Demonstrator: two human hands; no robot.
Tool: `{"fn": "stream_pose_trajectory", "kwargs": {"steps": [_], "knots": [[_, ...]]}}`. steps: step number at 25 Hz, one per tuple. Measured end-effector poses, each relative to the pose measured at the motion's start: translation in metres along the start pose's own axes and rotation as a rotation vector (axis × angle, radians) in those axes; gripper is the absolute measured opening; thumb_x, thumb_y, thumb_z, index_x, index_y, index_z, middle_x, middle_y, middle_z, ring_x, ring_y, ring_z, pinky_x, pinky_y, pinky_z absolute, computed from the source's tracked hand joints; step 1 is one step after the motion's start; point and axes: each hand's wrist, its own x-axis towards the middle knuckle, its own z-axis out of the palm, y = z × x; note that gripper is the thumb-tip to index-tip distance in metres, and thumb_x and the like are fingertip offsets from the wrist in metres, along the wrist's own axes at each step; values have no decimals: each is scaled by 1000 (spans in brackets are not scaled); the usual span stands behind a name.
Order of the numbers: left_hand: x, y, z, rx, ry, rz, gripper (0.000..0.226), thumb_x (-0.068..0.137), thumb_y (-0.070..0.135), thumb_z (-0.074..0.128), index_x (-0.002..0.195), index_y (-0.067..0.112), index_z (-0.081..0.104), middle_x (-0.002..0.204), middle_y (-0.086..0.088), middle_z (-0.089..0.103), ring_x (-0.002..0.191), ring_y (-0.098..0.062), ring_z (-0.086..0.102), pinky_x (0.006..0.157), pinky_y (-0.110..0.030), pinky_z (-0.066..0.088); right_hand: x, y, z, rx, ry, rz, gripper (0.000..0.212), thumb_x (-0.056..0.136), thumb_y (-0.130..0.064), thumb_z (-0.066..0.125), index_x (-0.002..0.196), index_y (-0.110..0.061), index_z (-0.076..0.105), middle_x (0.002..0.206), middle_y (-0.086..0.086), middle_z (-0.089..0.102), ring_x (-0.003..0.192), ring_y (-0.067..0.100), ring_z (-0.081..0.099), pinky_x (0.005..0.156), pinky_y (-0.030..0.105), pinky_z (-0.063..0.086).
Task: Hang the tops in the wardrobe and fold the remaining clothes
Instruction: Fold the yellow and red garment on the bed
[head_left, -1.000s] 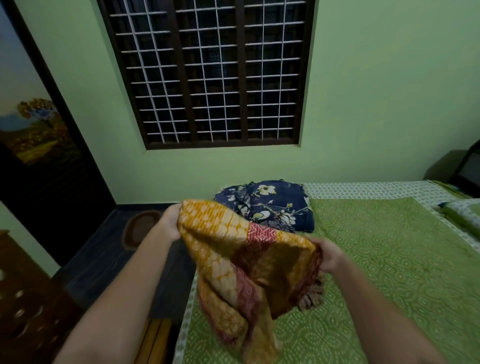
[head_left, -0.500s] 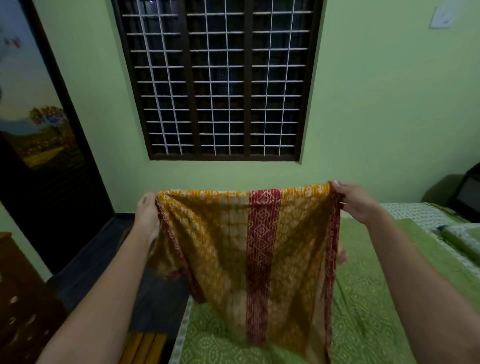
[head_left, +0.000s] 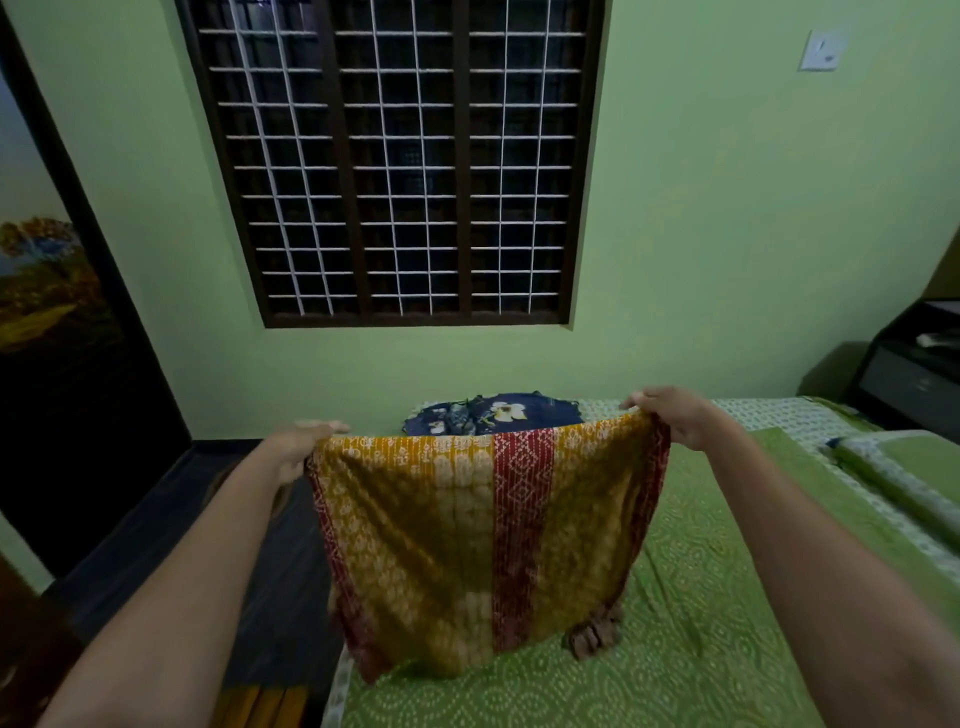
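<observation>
A mustard-yellow cloth with red patterned stripes (head_left: 467, 540) hangs spread out in front of me over the bed. My left hand (head_left: 296, 447) grips its top left corner and my right hand (head_left: 675, 415) grips its top right corner. The cloth's lower edge touches the green bedspread (head_left: 701, 649), with a tasselled end bunched at the lower right. Behind the cloth, a dark blue floral garment (head_left: 493, 415) lies in a heap at the far end of the bed, partly hidden.
A barred window (head_left: 395, 156) fills the green wall ahead. A dark door with a landscape picture (head_left: 47, 291) stands at the left. A green pillow (head_left: 904, 467) lies at the right of the bed, with a dark bedside cabinet (head_left: 914, 374) beyond it.
The cloth went from bunched between my hands to stretched wide. In the last half second both hands came lower, and the cloth's bottom now rests on the bed.
</observation>
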Motion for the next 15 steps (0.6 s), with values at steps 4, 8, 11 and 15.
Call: {"fn": "stream_pose_trajectory", "kwargs": {"steps": [4,8,11,15], "knots": [[0,-26,-12,59,-212,-108,45,73,26,73,112,4,69,105,-10,68,100,-21,61,92,-29,49,-8,24,-2,-498,-140,6,21,74,-15,81,90,-7,73,88,5,68,86,18,60,85,30,46],[2,-20,-6,487,-6,146,28,67,23,83,88,7,74,94,-10,69,94,-25,62,86,-35,49,-8,11,-4,-875,41,-152,23,79,-24,77,80,-2,69,76,6,60,76,19,53,56,26,35],[-4,22,-4,595,383,489,26,71,33,80,72,12,65,81,-7,59,85,-26,55,72,-35,44,-11,-27,-25,-640,386,-406,14,78,-23,77,79,-12,68,90,8,58,83,21,52,70,26,41],[6,41,-5,383,345,416,35,76,33,76,61,12,52,69,-4,52,80,-32,55,63,-33,39,-13,-30,-29,-219,402,-209,32,79,-35,75,74,-7,61,77,6,59,74,21,54,60,30,43]]}}
